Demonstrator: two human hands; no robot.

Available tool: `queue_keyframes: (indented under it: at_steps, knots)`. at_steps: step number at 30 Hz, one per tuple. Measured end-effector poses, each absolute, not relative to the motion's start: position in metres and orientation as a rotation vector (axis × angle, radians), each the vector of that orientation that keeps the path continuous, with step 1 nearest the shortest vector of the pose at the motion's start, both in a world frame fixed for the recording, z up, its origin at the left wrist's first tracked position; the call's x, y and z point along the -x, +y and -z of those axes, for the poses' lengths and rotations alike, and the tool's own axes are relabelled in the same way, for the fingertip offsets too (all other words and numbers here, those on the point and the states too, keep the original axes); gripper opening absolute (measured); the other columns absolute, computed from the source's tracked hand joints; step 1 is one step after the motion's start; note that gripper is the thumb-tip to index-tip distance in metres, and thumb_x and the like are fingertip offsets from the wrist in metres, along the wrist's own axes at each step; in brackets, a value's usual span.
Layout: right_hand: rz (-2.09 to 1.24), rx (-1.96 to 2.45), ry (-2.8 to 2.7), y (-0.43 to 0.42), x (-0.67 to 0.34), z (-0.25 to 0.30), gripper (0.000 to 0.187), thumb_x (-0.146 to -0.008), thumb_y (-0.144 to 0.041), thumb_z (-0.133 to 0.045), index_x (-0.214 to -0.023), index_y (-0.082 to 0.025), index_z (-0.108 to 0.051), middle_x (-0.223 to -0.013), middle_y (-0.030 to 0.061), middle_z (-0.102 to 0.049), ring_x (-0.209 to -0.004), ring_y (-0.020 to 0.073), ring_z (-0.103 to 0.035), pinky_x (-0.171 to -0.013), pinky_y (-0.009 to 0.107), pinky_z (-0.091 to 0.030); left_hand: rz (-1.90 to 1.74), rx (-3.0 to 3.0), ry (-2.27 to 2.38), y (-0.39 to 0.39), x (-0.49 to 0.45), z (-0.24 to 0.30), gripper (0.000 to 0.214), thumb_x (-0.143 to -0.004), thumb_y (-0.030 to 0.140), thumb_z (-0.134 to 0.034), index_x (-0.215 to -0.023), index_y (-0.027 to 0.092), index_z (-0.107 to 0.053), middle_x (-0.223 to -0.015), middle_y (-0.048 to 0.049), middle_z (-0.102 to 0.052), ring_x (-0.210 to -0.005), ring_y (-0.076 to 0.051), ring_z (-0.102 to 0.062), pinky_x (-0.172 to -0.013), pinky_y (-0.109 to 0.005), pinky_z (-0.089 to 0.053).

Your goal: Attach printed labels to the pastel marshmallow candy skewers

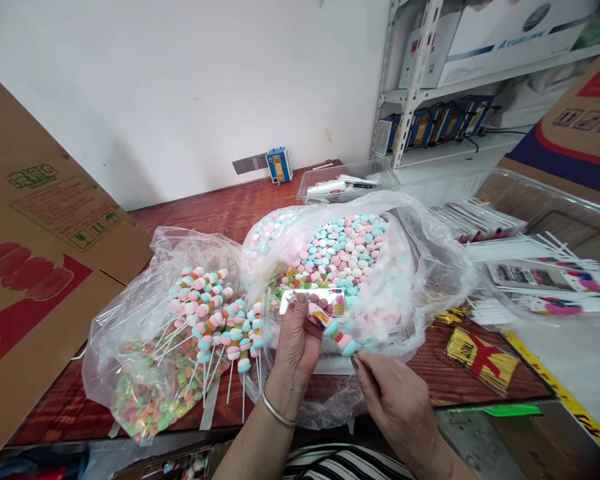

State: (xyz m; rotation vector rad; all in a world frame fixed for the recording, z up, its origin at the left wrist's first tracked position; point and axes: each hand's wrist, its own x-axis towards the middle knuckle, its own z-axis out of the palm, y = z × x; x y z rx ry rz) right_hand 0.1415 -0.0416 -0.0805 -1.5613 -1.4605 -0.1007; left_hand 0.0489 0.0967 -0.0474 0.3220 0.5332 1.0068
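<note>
My left hand [299, 343] grips a small printed plastic candy bag [336, 302] with shiny foil and bright pictures. A marshmallow skewer [343, 339] in blue, pink and green has its upper end at the bag's mouth; how far it goes inside is hard to tell. My right hand [397, 393] pinches the skewer at its lower end, where the stick is mostly hidden by the fingers. Behind both hands lies a big clear bag of pastel marshmallows [350, 243]. Finished-looking marshmallow skewers [215, 307] on white sticks are heaped left of my left hand.
Under the skewers is a clear bag of colourful gummies [155, 387]. A cardboard box [45, 253] stands at the left. Gold twist ties [483, 360] lie at the right, near printed bags [545, 277] and white sticks. A plastic tray [350, 181] with pens is at the back.
</note>
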Motion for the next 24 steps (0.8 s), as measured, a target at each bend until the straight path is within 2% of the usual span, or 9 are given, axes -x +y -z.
queue_keyframes:
  at_steps: [3,5,7,10,14,17,22,24]
  knots:
    - [-0.58,1.517,-1.186,-0.043,-0.138,0.077,0.024,-0.097,-0.037,-0.049,-0.086,-0.019,-0.062,-0.06,-0.001,-0.059,-0.05,0.0127,-0.053,-0.048,0.024,-0.039,-1.01,-0.325,0.487,0.093,-0.051,0.046,0.025,-0.072,0.029,-0.081,-0.081,0.016,-0.062,-0.074,0.0014,-0.061,-0.065,-0.01,-0.061,-0.071,-0.027,-0.056]
    - [-1.048,1.4,-0.898,-0.043,-0.134,0.076,0.033,-0.095,-0.049,-0.048,-0.083,-0.02,-0.058,-0.046,-0.0076,-0.043,-0.036,0.0082,-0.036,-0.036,0.02,-0.028,-0.997,-0.347,0.451,0.089,-0.053,0.043,0.026,-0.073,0.032,-0.08,-0.083,0.016,-0.062,-0.07,0.0029,-0.058,-0.06,-0.009,-0.059,-0.069,-0.025,-0.055]
    - [-1.296,1.245,-0.664,-0.042,-0.131,0.076,0.037,-0.092,-0.055,-0.05,-0.083,-0.02,-0.056,-0.041,-0.0121,-0.032,-0.03,0.0052,-0.024,-0.033,0.018,-0.023,-0.979,-0.355,0.444,0.085,-0.054,0.041,0.027,-0.073,0.034,-0.08,-0.084,0.017,-0.062,-0.066,0.0044,-0.056,-0.056,-0.007,-0.056,-0.068,-0.024,-0.055]
    - [-1.335,1.152,-0.516,-0.039,-0.128,0.075,0.039,-0.086,-0.058,-0.06,-0.081,-0.019,-0.055,-0.039,-0.0131,-0.033,-0.03,0.0034,-0.025,-0.035,0.017,-0.026,-0.958,-0.343,0.444,0.082,-0.055,0.04,0.026,-0.075,0.035,-0.078,-0.084,0.017,-0.063,-0.067,0.0038,-0.057,-0.058,-0.008,-0.057,-0.074,-0.027,-0.056]
    - [-1.255,1.196,-0.501,-0.039,-0.13,0.073,0.046,-0.076,-0.062,-0.068,-0.076,-0.018,-0.055,-0.039,-0.0128,-0.034,-0.031,0.0027,-0.024,-0.033,0.016,-0.02,-0.94,-0.296,0.398,0.087,-0.047,0.038,0.027,-0.08,0.038,-0.072,-0.096,0.017,-0.066,-0.086,-0.0027,-0.065,-0.081,-0.016,-0.065,-0.089,-0.038,-0.054]
    - [-1.242,1.189,-0.476,-0.041,-0.134,0.074,0.044,-0.08,-0.061,-0.064,-0.079,-0.018,-0.055,-0.038,-0.0129,-0.034,-0.03,0.0032,-0.024,-0.033,0.016,-0.02,-0.895,-0.33,0.338,0.092,-0.039,0.036,0.025,-0.079,0.027,-0.07,-0.101,0.017,-0.067,-0.095,-0.0048,-0.066,-0.091,-0.019,-0.064,-0.091,-0.038,-0.052]
    - [-1.19,1.253,-0.602,-0.043,-0.135,0.076,0.041,-0.087,-0.059,-0.055,-0.082,-0.018,-0.057,-0.04,-0.0129,-0.031,-0.031,0.0051,-0.022,-0.033,0.018,-0.022,-0.931,-0.415,0.391,0.092,-0.038,0.032,0.019,-0.08,0.019,-0.069,-0.098,0.018,-0.067,-0.09,-0.0014,-0.063,-0.085,-0.014,-0.062,-0.088,-0.033,-0.052]
    - [-1.034,1.34,-0.759,-0.044,-0.134,0.075,0.037,-0.089,-0.055,-0.054,-0.083,-0.019,-0.059,-0.044,-0.0101,-0.038,-0.034,0.0076,-0.032,-0.036,0.02,-0.029,-0.954,-0.409,0.408,0.092,-0.042,0.03,0.016,-0.081,0.02,-0.07,-0.096,0.018,-0.066,-0.085,0.0001,-0.061,-0.079,-0.012,-0.061,-0.084,-0.031,-0.053]
